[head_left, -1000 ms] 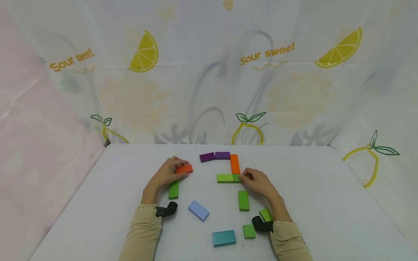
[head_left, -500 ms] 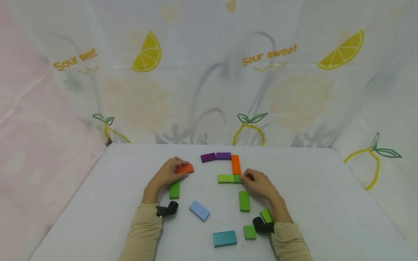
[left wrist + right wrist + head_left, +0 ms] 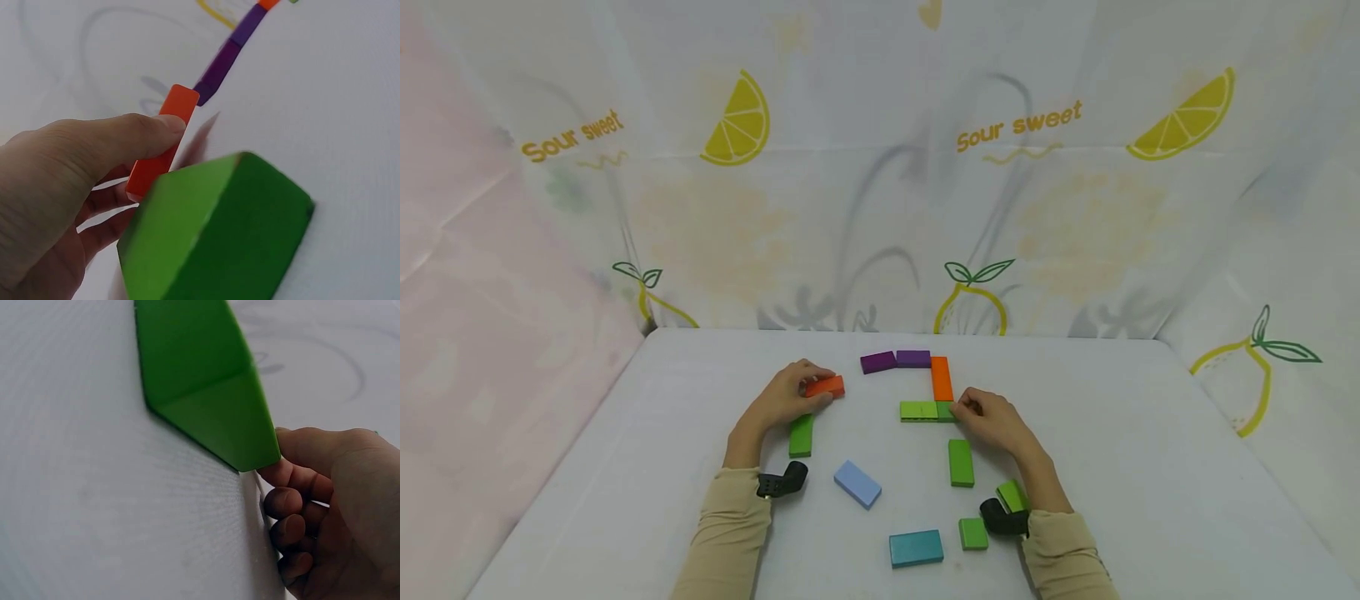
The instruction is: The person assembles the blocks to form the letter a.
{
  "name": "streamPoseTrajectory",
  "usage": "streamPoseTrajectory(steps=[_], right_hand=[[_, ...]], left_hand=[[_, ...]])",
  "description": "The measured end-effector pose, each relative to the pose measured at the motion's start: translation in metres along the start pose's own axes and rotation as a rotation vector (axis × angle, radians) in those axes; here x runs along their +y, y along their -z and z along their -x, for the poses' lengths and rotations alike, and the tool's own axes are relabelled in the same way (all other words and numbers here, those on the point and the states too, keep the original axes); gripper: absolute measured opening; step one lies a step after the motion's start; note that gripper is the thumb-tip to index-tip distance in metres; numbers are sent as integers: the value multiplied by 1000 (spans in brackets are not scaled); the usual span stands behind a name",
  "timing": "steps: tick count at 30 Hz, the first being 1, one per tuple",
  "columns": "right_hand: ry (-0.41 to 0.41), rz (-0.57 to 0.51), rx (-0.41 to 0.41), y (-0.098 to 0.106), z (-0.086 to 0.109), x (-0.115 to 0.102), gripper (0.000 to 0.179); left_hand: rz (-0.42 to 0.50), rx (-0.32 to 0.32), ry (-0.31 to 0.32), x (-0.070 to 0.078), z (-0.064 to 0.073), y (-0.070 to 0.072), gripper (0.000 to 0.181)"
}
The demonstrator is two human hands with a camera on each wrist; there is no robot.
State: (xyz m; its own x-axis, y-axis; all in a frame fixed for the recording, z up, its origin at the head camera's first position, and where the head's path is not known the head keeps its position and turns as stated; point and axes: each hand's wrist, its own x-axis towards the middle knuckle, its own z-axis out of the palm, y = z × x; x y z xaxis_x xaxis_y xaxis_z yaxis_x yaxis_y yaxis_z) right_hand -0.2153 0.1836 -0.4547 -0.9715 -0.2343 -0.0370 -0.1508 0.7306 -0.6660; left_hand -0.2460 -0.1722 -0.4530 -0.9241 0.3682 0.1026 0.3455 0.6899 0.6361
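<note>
On your desk (image 3: 1157, 467), the held block (image 3: 831, 386) in your left hand (image 3: 784, 398) is behind a lengthwise block (image 3: 801, 437). Right of both lies the rear pair (image 3: 913, 359), meeting a corner block (image 3: 942, 379); just before that runs a short row (image 3: 918, 410), its end block (image 3: 945, 411) at your right hand (image 3: 996, 421). Nearer you, an angled block (image 3: 857, 484) lies left of a crosswise block (image 3: 916, 549).

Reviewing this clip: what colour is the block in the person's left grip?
The block is red-orange; it shows best in the left wrist view.
</note>
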Motion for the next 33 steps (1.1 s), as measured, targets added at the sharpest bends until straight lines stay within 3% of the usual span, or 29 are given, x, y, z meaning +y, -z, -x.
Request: streamPoseTrajectory(steps=[9, 16, 33], right_hand=[[5, 6, -2, -2, 1, 2, 16], [0, 7, -1, -2, 1, 1, 17], [39, 13, -11, 3, 1, -2, 20]], left_hand=[[16, 9, -12, 2, -1, -2, 36], [2, 23, -63, 4, -1, -6, 36], [0, -11, -37, 14, -6, -9, 36]])
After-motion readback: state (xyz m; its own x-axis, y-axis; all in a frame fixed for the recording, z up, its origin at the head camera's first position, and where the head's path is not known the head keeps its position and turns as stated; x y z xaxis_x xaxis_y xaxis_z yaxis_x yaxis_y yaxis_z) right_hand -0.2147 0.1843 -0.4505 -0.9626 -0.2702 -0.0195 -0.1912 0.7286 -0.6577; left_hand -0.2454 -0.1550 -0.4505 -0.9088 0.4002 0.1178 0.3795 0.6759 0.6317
